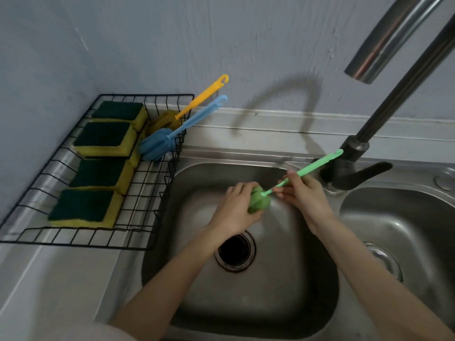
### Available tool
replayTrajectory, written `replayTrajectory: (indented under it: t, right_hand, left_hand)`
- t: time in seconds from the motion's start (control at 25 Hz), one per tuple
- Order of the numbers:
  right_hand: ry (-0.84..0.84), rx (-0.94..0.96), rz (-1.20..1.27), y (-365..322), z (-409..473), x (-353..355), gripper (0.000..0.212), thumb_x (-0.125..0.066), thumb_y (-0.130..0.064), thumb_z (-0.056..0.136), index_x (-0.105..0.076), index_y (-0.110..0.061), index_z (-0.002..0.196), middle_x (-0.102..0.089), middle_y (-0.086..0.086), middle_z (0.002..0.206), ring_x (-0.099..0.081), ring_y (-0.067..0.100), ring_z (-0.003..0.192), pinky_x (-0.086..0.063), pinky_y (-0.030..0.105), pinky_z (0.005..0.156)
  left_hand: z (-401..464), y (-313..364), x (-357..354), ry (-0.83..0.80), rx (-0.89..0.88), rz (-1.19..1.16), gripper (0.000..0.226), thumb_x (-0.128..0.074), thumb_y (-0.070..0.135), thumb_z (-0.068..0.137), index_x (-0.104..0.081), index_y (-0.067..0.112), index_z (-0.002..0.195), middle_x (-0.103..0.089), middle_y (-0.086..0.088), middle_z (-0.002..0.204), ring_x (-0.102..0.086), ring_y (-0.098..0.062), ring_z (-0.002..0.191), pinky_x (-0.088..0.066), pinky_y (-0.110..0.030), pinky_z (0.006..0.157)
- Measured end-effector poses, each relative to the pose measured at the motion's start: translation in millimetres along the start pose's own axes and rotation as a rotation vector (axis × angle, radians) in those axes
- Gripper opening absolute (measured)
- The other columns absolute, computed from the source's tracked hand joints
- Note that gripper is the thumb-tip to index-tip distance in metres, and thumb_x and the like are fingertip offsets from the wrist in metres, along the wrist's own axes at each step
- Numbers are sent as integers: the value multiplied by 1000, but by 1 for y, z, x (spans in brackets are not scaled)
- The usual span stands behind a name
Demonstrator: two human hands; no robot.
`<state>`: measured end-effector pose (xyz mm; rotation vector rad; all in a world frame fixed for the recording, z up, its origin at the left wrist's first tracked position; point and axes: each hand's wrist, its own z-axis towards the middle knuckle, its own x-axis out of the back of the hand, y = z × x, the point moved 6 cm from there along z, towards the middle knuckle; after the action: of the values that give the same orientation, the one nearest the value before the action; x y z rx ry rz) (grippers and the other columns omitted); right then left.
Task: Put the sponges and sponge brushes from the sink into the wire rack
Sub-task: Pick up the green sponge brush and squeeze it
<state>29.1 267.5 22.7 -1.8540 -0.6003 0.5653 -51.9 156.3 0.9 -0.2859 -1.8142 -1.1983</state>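
I am holding the green sponge brush [283, 185] over the left basin of the sink [246, 303], using both hands. My left hand [236, 210] is wrapping its fingers [237, 190] tight around the foam head, squeezing it, while my right hand [302, 193] is pinching the handle just beyond the head, thumb and fingertips closed on the thin stem. The rest of the handle is running up and away from my right fingers toward the tap [354, 156].

Off to the left of my left fingers, the wire rack [138, 244] is already holding four green-and-yellow sponges [98, 175] in a row, with the blue sponge brush [160, 143] and yellow sponge brush [197, 100] leaning at its far end. Below my fingers the basin is showing only the drain [235, 249], so I am judging this brush the last piece; it needs carrying left into the rack.
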Motion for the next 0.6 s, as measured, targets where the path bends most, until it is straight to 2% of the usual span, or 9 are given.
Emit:
replayTrajectory:
  t: [0.12, 0.28, 0.44, 0.52, 0.6]
  right_hand:
    - [-74, 105, 36, -42, -24, -24, 25, -45, -21, 95, -53, -10, 74, -62, 9, 72, -67, 2, 48, -56, 14, 57]
    - [-185, 223, 114, -92, -51, -61, 26, -45, -20, 94, -52, -11, 71, -68, -1, 53, -67, 3, 49, -56, 13, 54]
    - [-275, 314, 105, -120, -64, -99, 18, -48, -17, 93, -54, -14, 76, -62, 3, 74, -66, 2, 53, -55, 14, 55]
    - [-299, 339, 107, -125, -63, -115, 17, -48, -16, 93, -54, -15, 78, -62, 2, 77, -66, 1, 54, -55, 14, 56]
    - [-325, 335, 75, -123, -59, -131, 16, -48, -15, 93, -54, -14, 79, -63, 2, 78, -67, 2, 55, -56, 14, 58]
  left_hand:
    - [-18, 17, 53, 149, -43, 58, 59, -61, 27, 79, -36, 16, 131, -45, -10, 133, -40, -32, 121, -34, -44, 102]
    - [-47, 33, 127, 347, -120, 125, 55, -57, 28, 76, -41, 17, 128, -49, -10, 129, -42, -31, 119, -34, -44, 100]
    - [-68, 10, 182, 479, -93, 129, 50, -59, 22, 76, -46, 15, 124, -51, -13, 124, -47, -31, 113, -38, -41, 95]
    - [-71, -19, 194, 469, -17, 116, 53, -62, 16, 78, -43, 16, 127, -49, -13, 126, -45, -29, 115, -37, -39, 97]
    - [-68, -46, 197, 436, 61, 108, 54, -61, 16, 79, -41, 18, 130, -46, -12, 130, -41, -30, 118, -36, -43, 100]
